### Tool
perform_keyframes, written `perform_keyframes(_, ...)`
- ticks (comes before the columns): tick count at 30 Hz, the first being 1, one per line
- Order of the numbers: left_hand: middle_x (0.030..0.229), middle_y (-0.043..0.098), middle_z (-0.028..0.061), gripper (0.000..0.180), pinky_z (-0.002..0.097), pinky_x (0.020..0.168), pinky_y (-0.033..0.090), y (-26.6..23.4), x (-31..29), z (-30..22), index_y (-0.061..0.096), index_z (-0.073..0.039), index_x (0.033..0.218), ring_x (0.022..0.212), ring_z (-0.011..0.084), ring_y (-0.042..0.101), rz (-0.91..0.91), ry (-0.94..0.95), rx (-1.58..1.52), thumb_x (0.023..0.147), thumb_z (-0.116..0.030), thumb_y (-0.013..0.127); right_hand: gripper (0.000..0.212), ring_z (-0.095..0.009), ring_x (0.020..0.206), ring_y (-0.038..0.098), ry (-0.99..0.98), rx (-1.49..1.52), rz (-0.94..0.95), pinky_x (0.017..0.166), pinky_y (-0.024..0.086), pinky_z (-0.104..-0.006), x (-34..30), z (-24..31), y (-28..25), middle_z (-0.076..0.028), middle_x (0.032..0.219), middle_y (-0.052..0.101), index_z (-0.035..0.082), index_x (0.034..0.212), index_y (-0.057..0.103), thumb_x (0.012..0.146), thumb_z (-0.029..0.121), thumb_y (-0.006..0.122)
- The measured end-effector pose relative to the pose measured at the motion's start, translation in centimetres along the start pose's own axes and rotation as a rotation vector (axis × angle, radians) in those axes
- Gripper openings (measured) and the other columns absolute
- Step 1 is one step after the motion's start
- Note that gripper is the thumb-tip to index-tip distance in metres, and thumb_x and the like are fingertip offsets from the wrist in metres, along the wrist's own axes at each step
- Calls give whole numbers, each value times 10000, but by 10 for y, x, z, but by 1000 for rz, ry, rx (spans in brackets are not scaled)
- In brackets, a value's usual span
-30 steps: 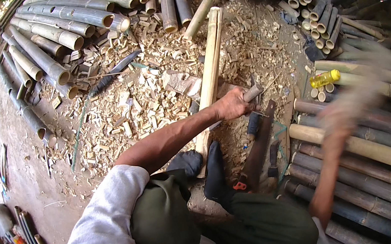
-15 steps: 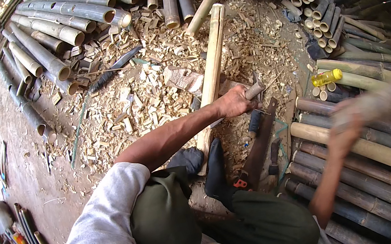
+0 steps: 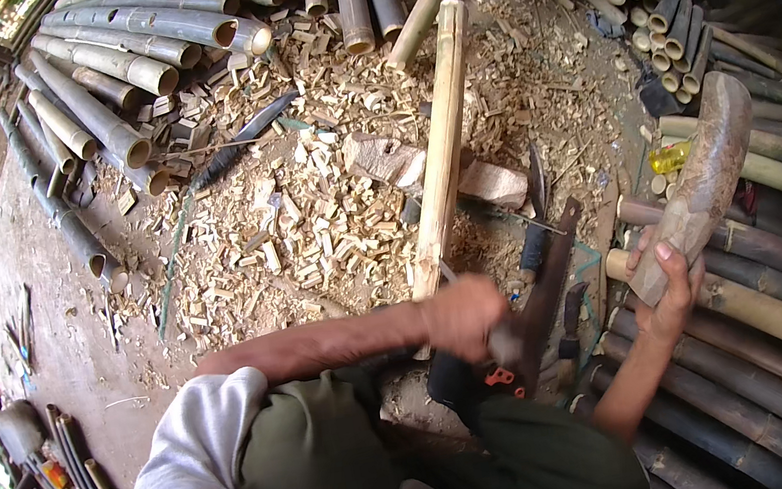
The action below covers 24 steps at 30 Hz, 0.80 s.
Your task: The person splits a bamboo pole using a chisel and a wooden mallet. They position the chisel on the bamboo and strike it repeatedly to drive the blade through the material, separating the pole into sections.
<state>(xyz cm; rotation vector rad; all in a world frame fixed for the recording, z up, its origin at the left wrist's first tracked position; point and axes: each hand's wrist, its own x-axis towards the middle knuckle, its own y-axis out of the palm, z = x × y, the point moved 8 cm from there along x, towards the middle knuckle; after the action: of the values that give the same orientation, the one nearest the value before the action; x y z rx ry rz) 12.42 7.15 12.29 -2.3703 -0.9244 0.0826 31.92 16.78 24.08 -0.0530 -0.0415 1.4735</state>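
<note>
My left hand (image 3: 468, 319), blurred by motion, is closed round a chisel (image 3: 504, 341). Its handle end sticks out toward my knee, and a bit of blade shows beyond the knuckles, beside the near end of a pale, peeled bamboo pole (image 3: 441, 151). That pole slopes away from my feet, crossing a rough block of wood (image 3: 493, 185). In my right hand (image 3: 666, 289) is a thick wooden mallet (image 3: 705, 177), club-shaped and worn, raised over the bamboo stack on the right. Fingers wrap its narrow lower end. My left arm partly hides my feet.
Wood chips (image 3: 308, 227) cover the ground ahead. A handsaw (image 3: 545, 292) and a dark-handled knife (image 3: 534, 223) lie right of the pole. Cut bamboo lengths (image 3: 763, 300) line the right; more bamboo tubes (image 3: 116, 58) lie far left. A yellow bottle (image 3: 666, 159) is partly behind the mallet.
My left hand has drawn back toward my body with the chisel, away from the middle of the pole. The mallet, blurred and lying sideways before, now stands steeply upright in my right hand.
</note>
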Motion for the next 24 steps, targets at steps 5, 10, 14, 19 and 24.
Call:
perform_keyframes(5,785,659,31,85,257,539,450,-88,-24,102,668,-74,906,653,101,585,-725,-418,-1103,895,-104,589,577,-226,834,643,167,311,8,698,567,-351,-28,-39,18,-165,1068,608,-42,1260,508,782,227,687)
perform_keyframes(10,773,618,102,142,358,709,532,-60,-1,-10,667,-10,900,751,219,632,-318,20,-394,759,-11,677,493,-209,682,651,394,74,51,580,567,-364,-47,-91,-5,-129,893,660,-24,1169,555,762,207,709)
perform_keyframes(14,918,692,93,148,368,807,544,-82,-8,32,638,-32,871,901,214,662,-548,-176,-800,870,-125,753,478,-204,669,649,409,100,31,547,558,-334,-53,-93,4,-133,898,659,-31,1148,570,770,224,712)
perform_keyframes(19,618,396,-51,337,279,541,361,-120,-107,159,649,-59,969,581,88,400,-1410,-497,-1321,955,-386,732,483,-203,671,649,400,131,49,549,561,-330,-56,-86,7,-142,898,653,-52,1174,560,797,223,684)
perform_keyframes(24,600,303,-52,436,288,528,302,-103,-132,192,626,-29,964,561,104,334,-1531,-387,-1609,937,-451,733,530,-191,726,625,438,193,112,591,556,-319,-57,-98,7,-122,954,608,-40,1272,525,855,262,653)
